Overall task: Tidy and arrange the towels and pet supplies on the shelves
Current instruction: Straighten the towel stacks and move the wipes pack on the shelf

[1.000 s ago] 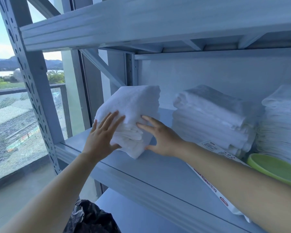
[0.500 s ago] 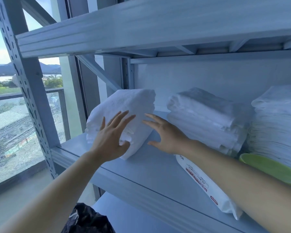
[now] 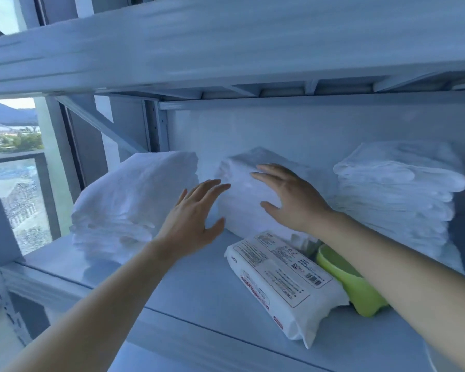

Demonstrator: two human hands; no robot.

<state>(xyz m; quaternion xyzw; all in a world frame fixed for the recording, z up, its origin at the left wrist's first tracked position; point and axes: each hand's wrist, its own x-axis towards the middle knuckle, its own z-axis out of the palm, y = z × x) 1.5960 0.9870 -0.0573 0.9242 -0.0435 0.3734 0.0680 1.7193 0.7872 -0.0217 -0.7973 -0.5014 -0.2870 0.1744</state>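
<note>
right hand (image 3: 293, 202) moved; pack (image 3: 285, 285) reads 80

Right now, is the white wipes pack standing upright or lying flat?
Lying flat: the wipes pack rests broad printed face up on the shelf, beside the green bowl.

Entry: one person, seen from the head camera; only the two arms show.

1. Left hand (image 3: 191, 218): bare. Slender fingers and a thumb, seen from the back, with faint knuckle lines. The edges are softened by motion blur.
2. Left forearm (image 3: 100, 304): bare from the wrist to the lower left edge of the picture. It is smooth and even, and looks wider toward the lens.
3. Right hand (image 3: 293, 200): bare. Slender fingers and a thumb, seen from the back. The fingertips are blurred, and nail detail is too soft to tell.
4. Right forearm (image 3: 414, 285): bare from the wrist to the right edge. It is smooth and looks broad near the camera.
</note>
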